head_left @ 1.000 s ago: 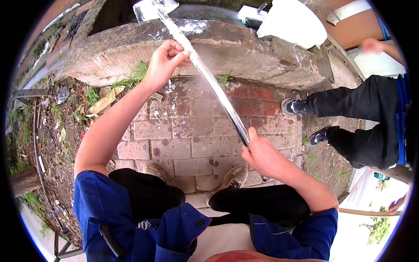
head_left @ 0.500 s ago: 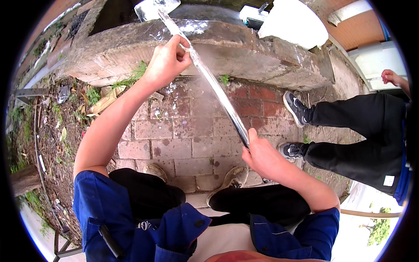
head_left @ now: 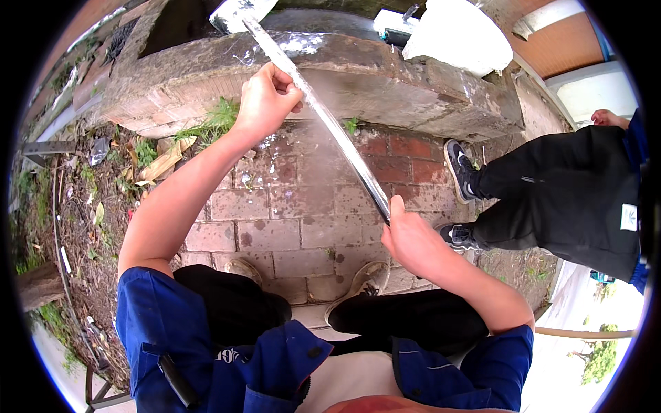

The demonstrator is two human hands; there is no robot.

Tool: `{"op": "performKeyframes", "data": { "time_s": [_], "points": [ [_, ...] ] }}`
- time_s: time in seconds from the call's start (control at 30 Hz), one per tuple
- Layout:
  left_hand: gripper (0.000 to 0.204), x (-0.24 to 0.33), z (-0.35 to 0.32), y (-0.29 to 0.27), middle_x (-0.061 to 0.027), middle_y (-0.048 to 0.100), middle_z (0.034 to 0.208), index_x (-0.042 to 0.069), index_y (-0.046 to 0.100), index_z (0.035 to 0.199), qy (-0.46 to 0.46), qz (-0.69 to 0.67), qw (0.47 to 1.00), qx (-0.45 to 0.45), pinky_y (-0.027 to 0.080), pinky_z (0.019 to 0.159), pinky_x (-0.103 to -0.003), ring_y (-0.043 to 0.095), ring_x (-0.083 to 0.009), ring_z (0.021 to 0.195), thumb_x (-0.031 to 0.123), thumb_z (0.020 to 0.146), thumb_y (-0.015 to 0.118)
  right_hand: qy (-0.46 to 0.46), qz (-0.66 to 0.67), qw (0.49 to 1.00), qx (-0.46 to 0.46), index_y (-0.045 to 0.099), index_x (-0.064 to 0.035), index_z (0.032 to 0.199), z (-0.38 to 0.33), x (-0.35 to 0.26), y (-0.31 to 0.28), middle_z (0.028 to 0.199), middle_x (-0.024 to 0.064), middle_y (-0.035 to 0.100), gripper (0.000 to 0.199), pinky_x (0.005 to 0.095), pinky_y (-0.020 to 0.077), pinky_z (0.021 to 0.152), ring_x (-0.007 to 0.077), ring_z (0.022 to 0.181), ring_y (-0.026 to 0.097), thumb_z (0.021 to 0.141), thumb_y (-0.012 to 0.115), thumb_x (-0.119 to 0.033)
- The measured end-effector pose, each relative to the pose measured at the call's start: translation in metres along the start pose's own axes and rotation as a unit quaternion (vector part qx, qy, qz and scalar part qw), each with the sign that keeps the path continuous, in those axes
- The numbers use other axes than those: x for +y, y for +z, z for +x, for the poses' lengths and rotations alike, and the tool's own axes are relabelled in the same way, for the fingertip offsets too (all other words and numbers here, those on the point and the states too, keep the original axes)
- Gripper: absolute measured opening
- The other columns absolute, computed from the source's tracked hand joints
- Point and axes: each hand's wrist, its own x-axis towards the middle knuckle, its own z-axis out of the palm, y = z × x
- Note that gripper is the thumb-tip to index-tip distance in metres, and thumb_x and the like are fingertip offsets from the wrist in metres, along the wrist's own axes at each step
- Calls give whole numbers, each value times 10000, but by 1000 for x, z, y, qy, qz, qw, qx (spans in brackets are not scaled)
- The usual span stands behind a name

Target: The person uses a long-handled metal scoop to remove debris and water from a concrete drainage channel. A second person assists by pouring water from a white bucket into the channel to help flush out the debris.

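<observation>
A long silvery pole slants across the middle of the view. Its upper part is smeared white, and a flat, white-coated head at its far end rests by the stone ledge. My right hand is closed around the dark near end of the pole, thumb lying along it. Higher up, my left hand has its fingers curled into a pinch against the left side of the shaft. Whatever is between those fingertips, if anything, is hidden.
A stone ledge with white splashes runs across the far side. On it stand a white bucket and a small white and dark object. Another person in black trousers stands at right on brick paving. Plants and litter lie left.
My left hand has slid a little down the pole toward me. The pole and its head have shifted slightly left. The other person's legs and hand have moved.
</observation>
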Motion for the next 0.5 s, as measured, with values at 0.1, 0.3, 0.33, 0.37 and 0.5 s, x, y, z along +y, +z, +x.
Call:
{"op": "performKeyframes", "data": {
  "time_s": [0.1, 0.3, 0.33, 0.37, 0.5],
  "points": [
    [172, -7, 3, 2, -116, 731, 835, -21, 564, 957, -17, -15, 1000, 2, 595, 683, -286, 746, -163, 710, 66, 863, 678, 29, -10, 999, -14, 361, 93, 1044, 1, -2, -2, 680, 303, 602, 285, 548, 499, 607, 503, 671, 624, 955, 567, -83],
    [220, -26, 5, -4, -169, 737, 958, -18, 520, 1067, 6, -186, 981, -49, 598, 743, -302, 744, -185, 826, 69, 933, 670, 18, -6, 1000, 3, 366, 71, 1019, 0, 3, 0, 684, 305, 602, 270, 548, 500, 606, 502, 677, 627, 956, 570, -94],
    [228, -26, 5, -6, -175, 736, 980, -13, 512, 1082, 13, -201, 978, -62, 598, 755, -304, 740, -187, 854, 78, 947, 672, 17, -4, 1000, 1, 366, 68, 1006, 0, 3, -2, 683, 304, 607, 262, 549, 508, 607, 499, 674, 634, 961, 565, -96],
    [235, -25, 4, -9, -181, 734, 1001, -8, 505, 1097, 19, -213, 974, -73, 597, 767, -307, 737, -190, 881, 87, 962, 673, 13, 0, 1000, -1, 366, 64, 993, -1, 2, -2, 681, 303, 612, 254, 550, 517, 609, 496, 671, 641, 965, 559, -98],
    [244, -33, 11, -16, -182, 731, 1018, 5, 501, 1103, 27, -199, 973, -110, 601, 781, -311, 731, -183, 912, 118, 977, 677, 10, 23, 1000, -14, 372, 64, 985, 0, -4, -2, 678, 296, 617, 255, 549, 528, 617, 493, 674, 648, 971, 561, -105]
  ]
}}
